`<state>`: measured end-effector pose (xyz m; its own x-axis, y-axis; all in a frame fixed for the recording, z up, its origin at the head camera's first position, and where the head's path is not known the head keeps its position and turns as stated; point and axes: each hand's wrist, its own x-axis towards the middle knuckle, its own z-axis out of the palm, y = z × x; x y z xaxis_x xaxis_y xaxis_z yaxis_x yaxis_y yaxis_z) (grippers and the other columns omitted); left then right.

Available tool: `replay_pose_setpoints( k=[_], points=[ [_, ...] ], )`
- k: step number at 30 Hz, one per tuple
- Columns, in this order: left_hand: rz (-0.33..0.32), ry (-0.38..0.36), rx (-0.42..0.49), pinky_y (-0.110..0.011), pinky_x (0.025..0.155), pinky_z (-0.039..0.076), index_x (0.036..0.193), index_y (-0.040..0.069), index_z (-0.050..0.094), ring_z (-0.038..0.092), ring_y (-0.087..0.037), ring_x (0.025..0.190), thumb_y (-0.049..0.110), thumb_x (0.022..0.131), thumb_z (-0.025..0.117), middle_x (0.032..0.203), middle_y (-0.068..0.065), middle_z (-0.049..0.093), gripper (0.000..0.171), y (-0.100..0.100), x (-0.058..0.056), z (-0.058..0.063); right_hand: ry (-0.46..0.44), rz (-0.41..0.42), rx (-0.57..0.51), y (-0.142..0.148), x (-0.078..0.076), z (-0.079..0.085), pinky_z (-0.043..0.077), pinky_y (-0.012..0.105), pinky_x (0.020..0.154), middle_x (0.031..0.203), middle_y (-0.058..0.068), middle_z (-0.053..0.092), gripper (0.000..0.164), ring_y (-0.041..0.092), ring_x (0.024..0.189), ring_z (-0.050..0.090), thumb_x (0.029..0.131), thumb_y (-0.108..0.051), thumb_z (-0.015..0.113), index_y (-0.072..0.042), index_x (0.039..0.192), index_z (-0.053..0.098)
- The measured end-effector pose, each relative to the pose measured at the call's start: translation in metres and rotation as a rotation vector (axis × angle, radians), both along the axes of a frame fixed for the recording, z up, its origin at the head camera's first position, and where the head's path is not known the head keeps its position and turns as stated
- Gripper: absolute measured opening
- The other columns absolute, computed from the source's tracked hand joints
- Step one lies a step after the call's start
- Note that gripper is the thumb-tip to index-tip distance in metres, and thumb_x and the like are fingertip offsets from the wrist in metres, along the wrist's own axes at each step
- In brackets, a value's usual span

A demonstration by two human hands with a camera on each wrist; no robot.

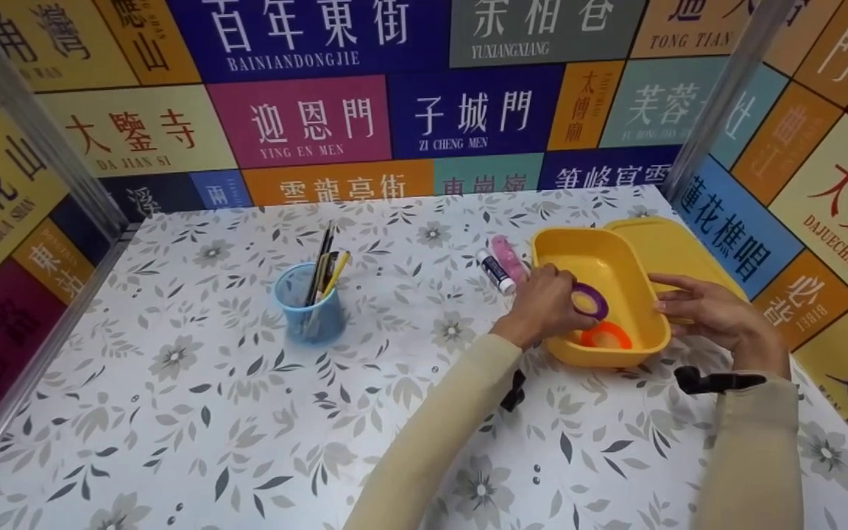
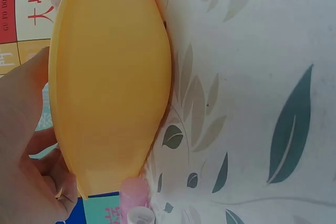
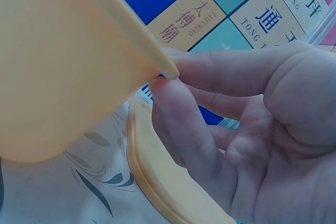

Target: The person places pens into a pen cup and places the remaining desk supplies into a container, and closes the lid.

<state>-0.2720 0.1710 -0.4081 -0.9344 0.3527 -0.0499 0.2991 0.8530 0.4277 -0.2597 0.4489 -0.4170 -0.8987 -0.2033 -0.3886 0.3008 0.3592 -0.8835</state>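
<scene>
A yellow plastic box [image 1: 656,324] stands without its lid on the right of the table. My left hand [image 1: 545,303] reaches over its near-left wall and holds a purple ring [image 1: 601,303] at the fingertips, inside the box. Below that, an orange ring [image 1: 619,335] lies on the box floor. In the left wrist view the box wall [image 2: 113,87] hides the fingertips. My right hand [image 1: 718,313] is at the opposite wall; the right wrist view shows its thumb [image 3: 181,114] and forefinger pinching the box rim [image 3: 152,51].
A yellow lid [image 1: 670,239] lies behind and right of the box. Left of the box are a glue stick [image 1: 496,272] and a pink object [image 1: 506,254]. A blue cup [image 1: 310,320] with pens and pencils stands farther left. Printed panels [image 1: 306,121] border the table.
</scene>
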Motion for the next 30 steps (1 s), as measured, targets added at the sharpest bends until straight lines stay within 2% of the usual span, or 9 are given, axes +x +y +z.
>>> replay_pose_setpoints(
  k=[5, 8, 12, 17, 25, 30],
  points=[
    [-0.068, 0.073, -0.046, -0.026, 0.102, 0.037, 0.139, 0.027, 0.057, 0.046, -0.012, 0.117, 0.060, 0.078, 0.078, 0.127, 0.008, 0.057, 0.073, -0.003, 0.000, -0.007, 0.015, -0.011, -0.014, -0.003, 0.002, 0.000, 0.061, 0.028, 0.087, 0.112, -0.021, 0.070, 0.078, 0.008, 0.101, 0.070, 0.097, -0.024, 0.066, -0.015, 0.160, 0.021],
    [-0.100, 0.084, -0.011, -0.028, 0.105, 0.035, 0.144, 0.027, 0.054, 0.044, -0.014, 0.124, 0.062, 0.080, 0.075, 0.134, 0.007, 0.056, 0.076, -0.008, -0.001, -0.010, 0.023, -0.004, -0.023, -0.003, 0.002, 0.000, 0.061, 0.028, 0.087, 0.112, -0.021, 0.070, 0.077, 0.008, 0.101, 0.070, 0.098, -0.021, 0.065, -0.013, 0.160, 0.020],
    [-0.095, 0.054, 0.114, -0.026, 0.111, 0.037, 0.144, 0.029, 0.051, 0.044, -0.011, 0.129, 0.062, 0.083, 0.072, 0.140, 0.008, 0.051, 0.073, -0.016, -0.003, -0.009, 0.016, 0.002, -0.026, -0.001, 0.002, 0.000, 0.061, 0.027, 0.086, 0.113, -0.021, 0.070, 0.076, 0.008, 0.101, 0.070, 0.098, -0.021, 0.064, -0.014, 0.160, 0.020],
    [-0.094, 0.070, 0.219, -0.031, 0.117, 0.036, 0.144, 0.027, 0.051, 0.046, -0.013, 0.131, 0.059, 0.086, 0.069, 0.142, 0.005, 0.051, 0.068, -0.030, -0.009, -0.009, 0.007, 0.006, -0.034, -0.001, 0.002, 0.000, 0.061, 0.028, 0.088, 0.115, -0.020, 0.070, 0.076, 0.010, 0.103, 0.071, 0.098, -0.022, 0.064, -0.015, 0.160, 0.020],
    [-0.099, 0.076, 0.235, -0.034, 0.119, 0.035, 0.145, 0.028, 0.050, 0.043, -0.015, 0.134, 0.063, 0.086, 0.067, 0.145, 0.003, 0.050, 0.071, -0.056, -0.026, -0.005, 0.010, 0.011, -0.027, -0.002, 0.004, 0.000, 0.060, 0.028, 0.090, 0.117, -0.021, 0.069, 0.077, 0.009, 0.105, 0.070, 0.098, -0.024, 0.064, -0.016, 0.160, 0.020],
    [-0.086, 0.065, 0.270, -0.038, 0.124, 0.031, 0.148, 0.027, 0.047, 0.038, -0.015, 0.142, 0.058, 0.086, 0.071, 0.148, 0.003, 0.048, 0.073, -0.073, -0.036, -0.007, 0.015, 0.009, -0.028, -0.003, 0.003, 0.001, 0.060, 0.029, 0.089, 0.116, -0.020, 0.069, 0.076, 0.009, 0.104, 0.070, 0.098, -0.024, 0.064, -0.016, 0.160, 0.021]
  ],
)
